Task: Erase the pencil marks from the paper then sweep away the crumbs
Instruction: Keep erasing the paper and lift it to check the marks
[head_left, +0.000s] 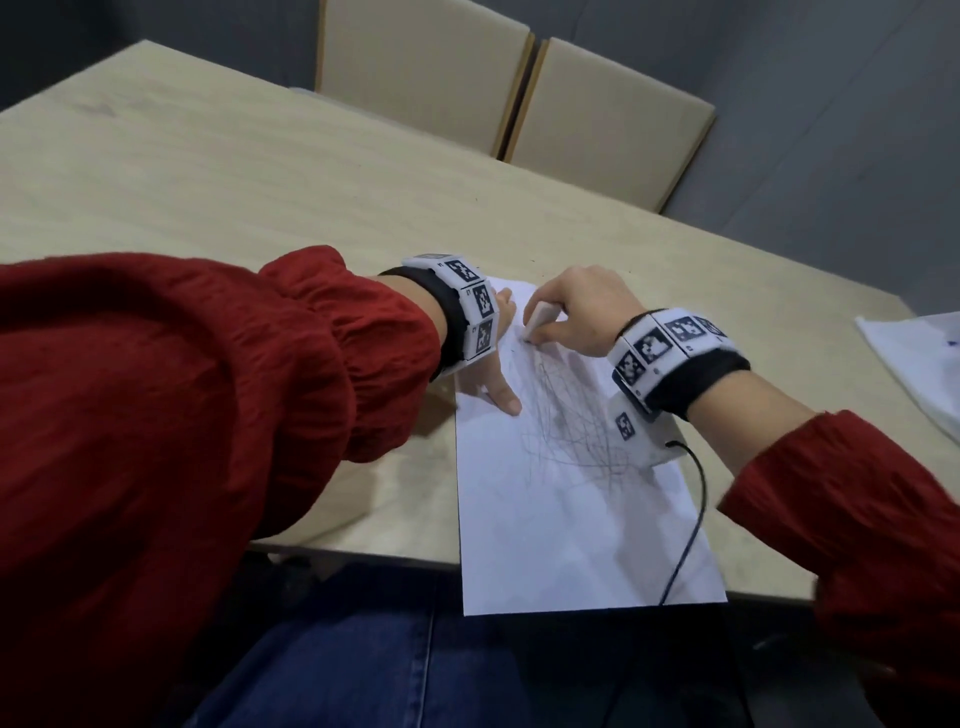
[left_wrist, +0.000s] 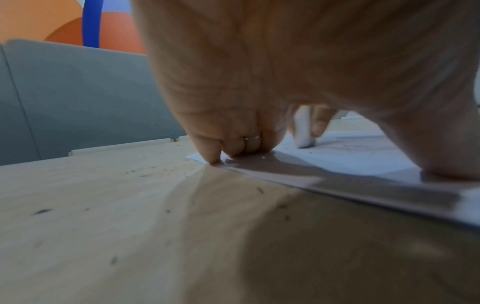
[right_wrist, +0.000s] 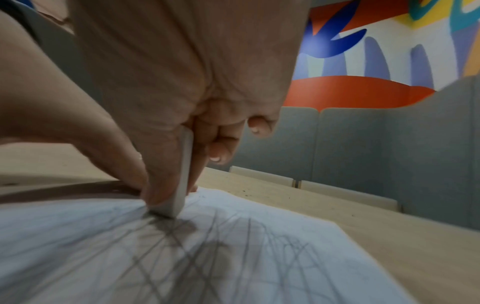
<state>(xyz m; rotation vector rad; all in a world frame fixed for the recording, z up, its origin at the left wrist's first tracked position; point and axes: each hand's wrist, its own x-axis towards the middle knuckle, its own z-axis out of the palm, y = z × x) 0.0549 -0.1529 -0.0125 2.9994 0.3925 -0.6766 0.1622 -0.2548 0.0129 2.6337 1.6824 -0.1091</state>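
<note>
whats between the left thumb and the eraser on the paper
Only paper with faint outer strokes of the pencil marks lies between the left thumb and the eraser, in the head view.

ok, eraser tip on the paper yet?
Touching. Right wrist view shows the eraser, pinched by the right hand, with its lower end pressed on the paper among pencil marks.

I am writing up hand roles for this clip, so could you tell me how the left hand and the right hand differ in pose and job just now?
The left hand lies spread, fingers pressing the paper by its left edge; the right hand is curled.
The left holds nothing; the right pinches a white eraser, its tip on the pencil marks.
Both touch the same sheet.
</note>
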